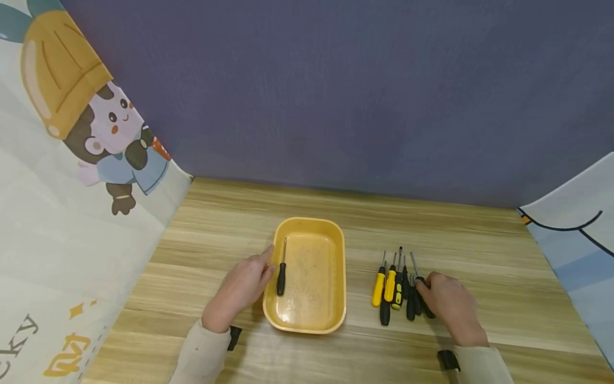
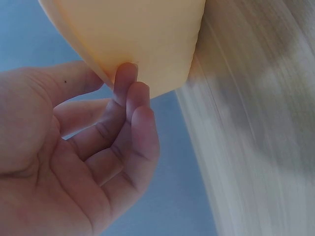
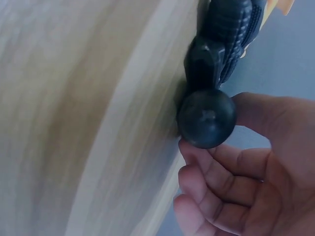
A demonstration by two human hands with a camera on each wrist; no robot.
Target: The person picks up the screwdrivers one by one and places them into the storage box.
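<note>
My left hand (image 1: 242, 288) pinches the left rim of a yellow plastic tray (image 1: 312, 277). In the left wrist view, its thumb and curled fingers meet at the edge of the tray wall (image 2: 147, 34). One black-handled screwdriver (image 1: 281, 279) lies inside along the tray's left side, shaft pointing away. To the right of the tray, my right hand (image 1: 453, 306) grips the rightmost black-handled screwdriver of a group. In the right wrist view, thumb and fingertips hold its round black handle end (image 3: 206, 118). That screwdriver's shaft (image 1: 414, 264) points away and left.
Several screwdrivers lie bunched left of my right hand, among them a yellow-handled screwdriver (image 1: 378, 290) and a black-and-yellow screwdriver (image 1: 397, 296). All rest on a wood-grain table (image 1: 216, 224). A dark blue-grey panel (image 1: 307, 106) rises behind, and a printed cloth (image 1: 48, 240) hangs at left.
</note>
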